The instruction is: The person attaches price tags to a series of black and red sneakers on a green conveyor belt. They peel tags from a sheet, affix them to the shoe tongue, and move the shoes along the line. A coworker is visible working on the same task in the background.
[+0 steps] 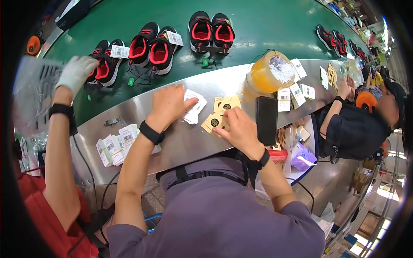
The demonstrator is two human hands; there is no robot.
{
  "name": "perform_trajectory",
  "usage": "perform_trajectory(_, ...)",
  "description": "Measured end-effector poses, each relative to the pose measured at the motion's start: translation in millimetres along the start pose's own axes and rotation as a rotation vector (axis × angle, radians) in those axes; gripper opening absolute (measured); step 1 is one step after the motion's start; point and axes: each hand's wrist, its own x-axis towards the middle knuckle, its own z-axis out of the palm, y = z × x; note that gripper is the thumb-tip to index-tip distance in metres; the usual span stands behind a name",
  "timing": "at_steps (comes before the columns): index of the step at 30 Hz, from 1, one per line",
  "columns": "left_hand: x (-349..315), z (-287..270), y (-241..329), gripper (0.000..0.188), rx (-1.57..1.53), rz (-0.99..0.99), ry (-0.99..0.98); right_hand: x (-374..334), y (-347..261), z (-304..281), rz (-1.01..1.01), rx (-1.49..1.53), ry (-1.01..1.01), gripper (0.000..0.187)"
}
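Observation:
My left hand (168,106) rests on the metal ledge, its thumb stretched out over the edge of a small stack of white tags (195,107). Its other fingers point away from me and are partly hidden. Beside that stack lies a spread of tan cards (214,122) with black round prints. My right hand (241,132) is over these cards, thumb and forefinger apart and touching them; no card is seen lifted. A black phone (266,121) lies just right of this hand.
Black-and-red shoes (160,53) stand in pairs on the green belt (258,26). A yellow tape roll (260,75) and white tag stacks (112,148) are on the ledge. A co-worker's gloved hand (75,73) holds clear plastic at left; another person (357,124) works at right.

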Motion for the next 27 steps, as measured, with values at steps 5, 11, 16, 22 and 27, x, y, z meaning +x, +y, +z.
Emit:
perform_trajectory(5, 2, 4, -9, 0.04, -0.45, -0.08, -0.055, 2, 9, 5, 0.256, 0.339, -0.09, 0.029)
perform_trajectory(11, -10, 9, -8, 0.029, -0.9, -0.121, -0.01, -8, 30, -5, 0.444, 0.424, -0.11, 0.033)
perform_trajectory(16, -14, 22, -5, 0.029, -0.758, -0.097, 0.042, -15, 38, 8, 0.333, 0.505, 0.106, 0.024)
perform_trajectory(22, -35, -5, 1, 0.012, -0.986, -0.149, 0.253, -20, 33, 8, 0.46, 0.937, 0.174, 0.019)
perform_trajectory(27, -60, -31, 32, 0.009, -1.613, -0.183, -0.107, -17, 9, -11, 0.403, 0.967, 0.058, 0.016)
